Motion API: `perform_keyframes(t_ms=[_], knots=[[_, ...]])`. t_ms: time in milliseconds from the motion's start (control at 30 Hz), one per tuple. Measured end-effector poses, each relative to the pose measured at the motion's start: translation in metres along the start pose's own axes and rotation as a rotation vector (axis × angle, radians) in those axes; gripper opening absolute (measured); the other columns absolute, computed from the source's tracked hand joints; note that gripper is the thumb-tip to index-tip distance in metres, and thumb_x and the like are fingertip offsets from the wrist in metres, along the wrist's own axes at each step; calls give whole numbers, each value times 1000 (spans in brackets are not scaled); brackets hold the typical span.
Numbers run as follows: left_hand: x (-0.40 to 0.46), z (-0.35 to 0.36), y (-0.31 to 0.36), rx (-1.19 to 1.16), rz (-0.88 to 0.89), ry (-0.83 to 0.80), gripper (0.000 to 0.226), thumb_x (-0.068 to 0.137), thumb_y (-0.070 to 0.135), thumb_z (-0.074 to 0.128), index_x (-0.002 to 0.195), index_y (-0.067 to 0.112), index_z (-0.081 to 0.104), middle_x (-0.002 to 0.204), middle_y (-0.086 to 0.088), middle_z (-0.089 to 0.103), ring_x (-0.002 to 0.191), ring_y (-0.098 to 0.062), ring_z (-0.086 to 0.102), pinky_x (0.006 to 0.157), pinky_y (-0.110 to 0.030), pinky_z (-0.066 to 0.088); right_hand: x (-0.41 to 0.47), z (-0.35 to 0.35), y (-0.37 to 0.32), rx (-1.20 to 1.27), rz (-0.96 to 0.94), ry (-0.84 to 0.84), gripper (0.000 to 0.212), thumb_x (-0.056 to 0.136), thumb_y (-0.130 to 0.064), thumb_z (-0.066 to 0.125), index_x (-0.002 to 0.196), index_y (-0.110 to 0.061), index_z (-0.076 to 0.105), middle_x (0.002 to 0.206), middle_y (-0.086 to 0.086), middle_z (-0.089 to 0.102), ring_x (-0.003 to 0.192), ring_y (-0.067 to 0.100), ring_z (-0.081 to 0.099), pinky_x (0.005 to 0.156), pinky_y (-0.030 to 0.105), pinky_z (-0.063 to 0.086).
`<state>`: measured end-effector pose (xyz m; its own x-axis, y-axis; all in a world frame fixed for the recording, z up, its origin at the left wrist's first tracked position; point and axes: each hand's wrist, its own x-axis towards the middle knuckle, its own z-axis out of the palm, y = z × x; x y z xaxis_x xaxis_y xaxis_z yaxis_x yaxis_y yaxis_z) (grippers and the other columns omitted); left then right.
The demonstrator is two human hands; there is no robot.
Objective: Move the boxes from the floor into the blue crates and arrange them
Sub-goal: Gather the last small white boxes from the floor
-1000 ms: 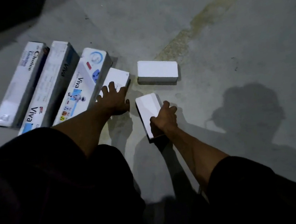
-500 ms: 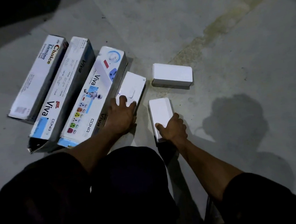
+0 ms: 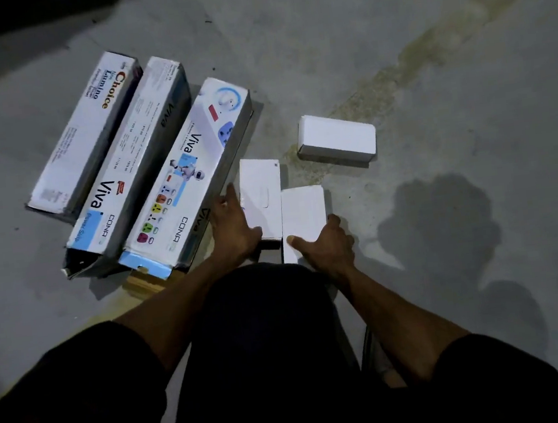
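A grey concrete floor [image 3: 387,10] with a yellowish stain fills the view. On it, at the left, three long boxes lie side by side and touching. The middle long box [image 3: 135,164] reads "Viva", "Power Strip" and "CONA", and its near end is torn open. The right long box [image 3: 191,179] reads "Viva" and "CONA" and shows coloured sockets. The left long box [image 3: 85,131] reads "Choice" and "Lumino". Three small plain white boxes lie further right. The far white box [image 3: 337,139] lies apart from the rest. The left white box [image 3: 261,196] and the right white box [image 3: 304,219] touch along their long sides. The left hand [image 3: 232,226] holds the left white box, thumb on top, its grip clamped. The right hand [image 3: 326,244] clamps the right white box, thumb across the top.
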<state>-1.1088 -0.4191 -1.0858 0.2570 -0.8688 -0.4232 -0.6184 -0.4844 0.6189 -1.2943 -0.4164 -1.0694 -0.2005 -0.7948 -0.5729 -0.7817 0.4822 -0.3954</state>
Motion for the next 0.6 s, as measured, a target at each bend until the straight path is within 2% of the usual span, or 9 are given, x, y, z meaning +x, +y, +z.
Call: perform_keyframes(t_ms=[67,167,267,333,367,400,500,600], knots=[[9,-2,9,-1,-152,-90,113,67,25,84,156,14,15,142,-18,44,134,-37,40,111,-52,38,5,-1,-4,-34,-78,57,95,76,-60,73,145,-10,29,141,15,46,129,38,41,103,49,41],[10,-2,14,-127,-253,-98,120,57,30,78,156,18,12,143,-17,43,134,-37,41,111,-52,40,11,-1,-14,-55,-182,159,82,85,-50,68,145,-10,29,138,16,44,126,36,42,99,48,42],[5,-2,17,-290,-229,-52,115,64,13,79,157,19,12,152,-15,28,132,-32,45,110,-47,44,13,1,-24,-67,-346,188,72,90,-38,62,146,-9,28,133,16,41,119,35,44,92,45,45],[2,-2,20,-283,-161,-23,108,71,2,78,157,21,15,150,-12,21,131,-27,44,114,-39,40,14,1,-33,-52,-424,160,67,89,-36,59,145,-10,31,130,15,40,115,33,44,88,43,46],[0,-2,23,-255,-120,5,106,73,4,78,157,22,16,145,-11,21,132,-25,41,114,-34,37,15,1,-37,-26,-460,131,66,88,-37,56,144,-11,33,128,14,41,113,32,45,87,41,47],[-2,-2,26,-227,-66,44,104,75,10,80,157,23,17,140,-11,22,132,-26,38,113,-32,37,17,1,-41,14,-500,94,64,88,-40,53,142,-12,36,126,13,42,112,30,46,88,41,48],[-4,-3,37,-161,78,148,99,78,44,78,156,26,19,136,-7,24,133,-29,33,109,-44,43,25,-4,-51,159,-563,-20,46,99,-41,47,138,-18,43,122,6,44,112,24,51,94,41,51],[-2,-3,52,40,71,163,101,81,61,68,157,28,10,155,-15,12,144,-37,16,114,-56,31,48,-19,-54,51,-597,78,34,105,-32,41,133,-16,52,131,10,49,121,26,50,102,37,45]])
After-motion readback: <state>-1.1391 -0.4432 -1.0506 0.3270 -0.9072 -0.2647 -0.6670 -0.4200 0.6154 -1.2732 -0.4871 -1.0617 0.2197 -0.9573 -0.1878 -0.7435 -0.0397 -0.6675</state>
